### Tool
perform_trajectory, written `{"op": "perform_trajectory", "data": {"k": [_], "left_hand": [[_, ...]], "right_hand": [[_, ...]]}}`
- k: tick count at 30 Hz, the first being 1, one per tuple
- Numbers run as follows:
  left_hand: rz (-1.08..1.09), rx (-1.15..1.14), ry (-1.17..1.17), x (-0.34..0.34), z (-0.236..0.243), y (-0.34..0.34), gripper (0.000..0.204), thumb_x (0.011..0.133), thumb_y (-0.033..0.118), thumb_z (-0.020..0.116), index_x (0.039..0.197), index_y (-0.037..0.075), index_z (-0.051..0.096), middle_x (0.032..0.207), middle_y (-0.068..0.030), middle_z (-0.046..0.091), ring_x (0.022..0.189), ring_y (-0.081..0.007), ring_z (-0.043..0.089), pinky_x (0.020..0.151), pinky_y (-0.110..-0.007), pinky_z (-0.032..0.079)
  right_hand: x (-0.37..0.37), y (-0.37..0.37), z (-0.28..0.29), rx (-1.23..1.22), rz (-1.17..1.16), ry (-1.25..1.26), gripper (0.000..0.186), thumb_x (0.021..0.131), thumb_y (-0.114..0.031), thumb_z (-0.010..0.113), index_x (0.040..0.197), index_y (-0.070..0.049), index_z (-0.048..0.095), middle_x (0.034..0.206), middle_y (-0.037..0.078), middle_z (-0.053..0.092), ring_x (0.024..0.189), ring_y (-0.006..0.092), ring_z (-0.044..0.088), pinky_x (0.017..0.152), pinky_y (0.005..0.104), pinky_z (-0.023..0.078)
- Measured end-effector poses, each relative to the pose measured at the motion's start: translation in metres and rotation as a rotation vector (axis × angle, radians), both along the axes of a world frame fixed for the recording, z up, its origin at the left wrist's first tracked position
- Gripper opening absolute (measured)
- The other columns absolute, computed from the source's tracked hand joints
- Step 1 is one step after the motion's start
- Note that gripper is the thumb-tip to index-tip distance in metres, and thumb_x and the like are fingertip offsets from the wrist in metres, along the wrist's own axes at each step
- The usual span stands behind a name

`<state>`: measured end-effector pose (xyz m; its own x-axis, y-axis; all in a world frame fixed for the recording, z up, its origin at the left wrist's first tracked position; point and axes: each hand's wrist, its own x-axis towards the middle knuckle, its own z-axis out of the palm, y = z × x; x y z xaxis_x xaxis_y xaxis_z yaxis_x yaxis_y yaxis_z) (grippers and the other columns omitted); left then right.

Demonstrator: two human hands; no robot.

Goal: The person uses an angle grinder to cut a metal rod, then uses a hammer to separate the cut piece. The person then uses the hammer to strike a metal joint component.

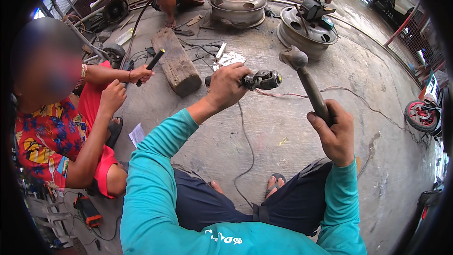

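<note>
My left hand (229, 85) is closed round a dark metal shaft with a universal joint (265, 80) at its right end. The shaft is held up over the concrete floor, and its left end shows just past my fingers. In my right hand (334, 132) is a ball-peen hammer (311, 85), gripped by its handle. The hammer's head (293, 57) is raised, to the right of the joint and apart from it. Beyond my left hand lies a wooden block (175, 61), with crumpled white paper (229, 59) beside it.
At my left a seated person (56, 127) holds a black rod (151, 67). Another crouching person works with sparks at a steel wheel rim (238, 7). A second rim (295, 30) carries a dark metal part (314, 8). A cable (251, 151) crosses the floor between my feet.
</note>
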<state>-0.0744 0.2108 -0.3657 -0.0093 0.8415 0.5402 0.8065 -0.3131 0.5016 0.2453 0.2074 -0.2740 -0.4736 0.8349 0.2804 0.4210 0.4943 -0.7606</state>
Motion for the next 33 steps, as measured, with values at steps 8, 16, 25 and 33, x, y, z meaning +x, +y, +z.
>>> {"op": "perform_trajectory", "data": {"k": [8, 16, 25, 33], "left_hand": [[0.013, 0.027, 0.053, -0.005, -0.001, 0.009, 0.019, 0.081, 0.017, 0.083, 0.097, 0.008, 0.076, 0.091, -0.0081, 0.070, 0.082, -0.0320, 0.071, 0.071, -0.044, 0.054], [0.081, 0.004, 0.119, -0.010, -0.006, 0.012, 0.015, 0.080, 0.017, 0.080, 0.094, 0.011, 0.075, 0.090, -0.0064, 0.072, 0.085, -0.0312, 0.072, 0.075, -0.045, 0.053], [0.162, 0.154, 0.393, -0.018, -0.009, 0.013, 0.004, 0.081, 0.010, 0.071, 0.085, 0.011, 0.070, 0.083, -0.0042, 0.069, 0.081, -0.0266, 0.070, 0.072, -0.042, 0.049], [0.223, 0.283, 0.607, -0.012, 0.014, 0.004, 0.007, 0.081, 0.006, 0.069, 0.081, 0.013, 0.070, 0.075, -0.0013, 0.066, 0.076, -0.0208, 0.070, 0.070, -0.037, 0.048]], "right_hand": [[0.007, -0.002, -0.003, -0.068, -0.021, 0.123, 0.024, 0.097, -0.019, 0.077, 0.103, 0.002, 0.069, 0.066, 0.004, 0.056, 0.060, 0.0107, 0.051, 0.057, 0.0303, 0.041], [0.012, 0.016, -0.009, -0.081, -0.055, -0.341, 0.041, 0.101, -0.035, 0.074, 0.088, 0.003, 0.063, 0.063, 0.011, 0.049, 0.059, 0.0156, 0.045, 0.056, 0.0376, 0.038], [0.011, 0.010, -0.021, -0.093, -0.066, -0.073, 0.040, 0.103, -0.034, 0.071, 0.092, 0.003, 0.064, 0.063, 0.011, 0.051, 0.058, 0.0172, 0.048, 0.057, 0.0385, 0.041], [0.012, 0.018, -0.040, -0.086, -0.002, -0.485, 0.042, 0.102, -0.034, 0.071, 0.088, 0.004, 0.059, 0.067, 0.024, 0.056, 0.058, 0.0411, 0.053, 0.058, 0.0480, 0.041]]}}
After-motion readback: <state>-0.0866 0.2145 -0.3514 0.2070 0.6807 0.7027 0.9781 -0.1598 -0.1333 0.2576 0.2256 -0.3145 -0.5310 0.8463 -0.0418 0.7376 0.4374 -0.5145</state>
